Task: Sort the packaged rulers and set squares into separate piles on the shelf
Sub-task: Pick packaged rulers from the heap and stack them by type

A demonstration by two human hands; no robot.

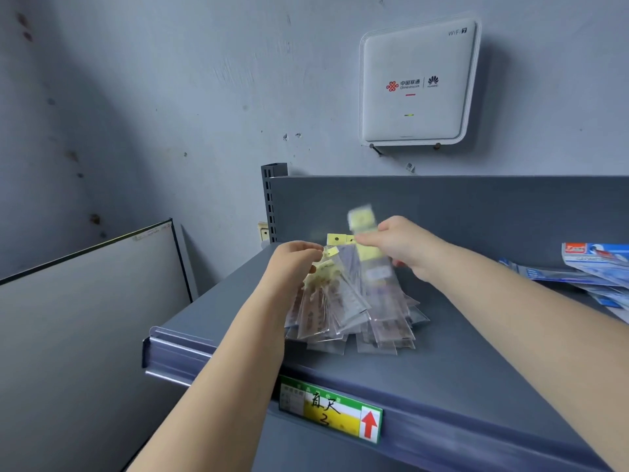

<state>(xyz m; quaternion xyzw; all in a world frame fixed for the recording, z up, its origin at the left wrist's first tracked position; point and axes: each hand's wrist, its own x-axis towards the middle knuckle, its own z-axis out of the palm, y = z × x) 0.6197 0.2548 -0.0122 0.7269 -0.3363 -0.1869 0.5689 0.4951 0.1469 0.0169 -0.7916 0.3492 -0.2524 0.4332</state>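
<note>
The step in hand looks like picking through the ruler pile: both hands work at the far end of a fanned heap of rulers point(354, 308) lying mid-shelf point(476, 362). The left hand point(292, 267) has its fingers curled round the yellow header tabs of a bundle, holding them gathered. The right hand point(398, 247) pinches one pack point(369, 247) by its top and has it raised off the heap; the pack is blurred, so which kind it is cannot be read.

Next, I judge, the lifted pack must be identified and carried to its own pile, probably without dragging its neighbours along, since the sleeves overlap loosely.

The packs are long, narrow, clear plastic sleeves, glossy and slippery-looking, each topped by a yellow card tab with a punched hole. Far right lies a flatter stack of blue-and-white packets point(592, 270), wider in shape, perhaps the set squares. The shelf is smooth grey metal with a clear plastic strip along its near edge, holding a green-and-yellow label point(330, 410).
</note>
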